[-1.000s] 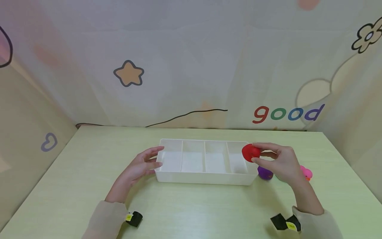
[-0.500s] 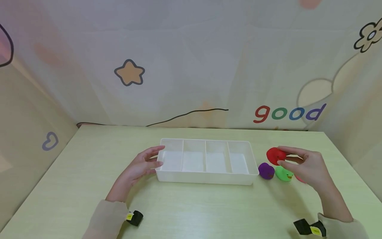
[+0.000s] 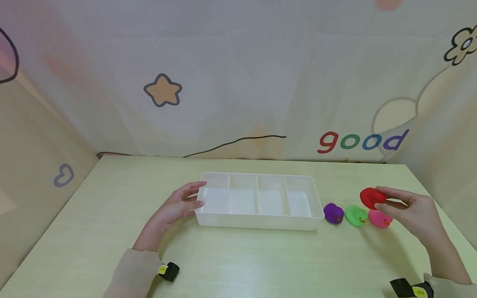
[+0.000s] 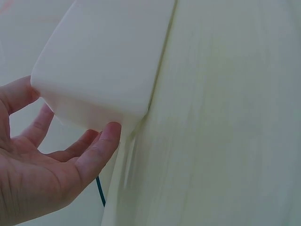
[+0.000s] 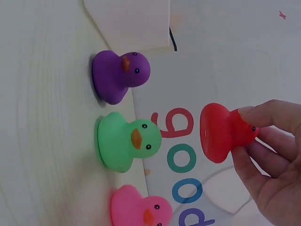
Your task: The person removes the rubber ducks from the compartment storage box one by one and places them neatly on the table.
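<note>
Four toy ducks are out: the purple duck (image 3: 333, 213), green duck (image 3: 356, 215) and pink duck (image 3: 379, 219) sit in a row on the surface (image 3: 238, 265), right of the white tray (image 3: 257, 221). The right hand (image 3: 413, 211) pinches the red duck (image 3: 371, 198) in a closed grip, held in the air just above the pink one. The left hand (image 3: 175, 209) rests loosely open against the tray's left end, apparently steadying it. All four compartments hold nothing.
</note>
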Available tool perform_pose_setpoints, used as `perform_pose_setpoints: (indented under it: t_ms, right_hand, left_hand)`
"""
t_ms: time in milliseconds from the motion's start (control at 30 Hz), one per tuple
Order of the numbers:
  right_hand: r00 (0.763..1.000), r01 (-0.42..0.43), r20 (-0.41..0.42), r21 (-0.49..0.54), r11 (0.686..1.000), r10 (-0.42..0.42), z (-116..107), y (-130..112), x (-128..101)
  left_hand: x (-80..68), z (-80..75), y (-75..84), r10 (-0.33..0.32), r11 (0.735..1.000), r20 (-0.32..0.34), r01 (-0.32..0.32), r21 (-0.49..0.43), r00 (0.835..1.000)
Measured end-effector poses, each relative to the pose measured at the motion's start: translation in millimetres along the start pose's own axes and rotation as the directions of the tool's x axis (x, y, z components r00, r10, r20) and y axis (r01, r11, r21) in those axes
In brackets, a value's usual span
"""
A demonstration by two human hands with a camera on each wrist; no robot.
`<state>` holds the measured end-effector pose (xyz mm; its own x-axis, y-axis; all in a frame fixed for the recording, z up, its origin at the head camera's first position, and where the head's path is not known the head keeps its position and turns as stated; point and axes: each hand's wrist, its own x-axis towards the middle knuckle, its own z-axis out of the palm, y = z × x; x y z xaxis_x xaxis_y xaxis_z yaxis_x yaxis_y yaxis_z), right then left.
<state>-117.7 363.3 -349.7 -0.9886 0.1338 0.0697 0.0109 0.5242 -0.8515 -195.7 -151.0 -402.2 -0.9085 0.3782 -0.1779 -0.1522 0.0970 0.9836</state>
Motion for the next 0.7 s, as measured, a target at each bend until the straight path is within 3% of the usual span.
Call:
perform_pose_setpoints:
  t_ms: [433,700]
  right_hand:
    - [0.997,0.034,-0.075,0.0,0.999,-0.034,-25.6,28.0,1.7]
    - [0.996,0.01,-0.093,0.023,1.0,-0.008,-39.2,46.9,2.4]
  left_hand:
    - [-1.1,-0.2,-0.8,-0.007,1.0,-0.001,0.007,0.02,1.0]
    - [-0.1,0.2,0.1,-0.003,1.0,-0.001,0.003,0.007,1.0]
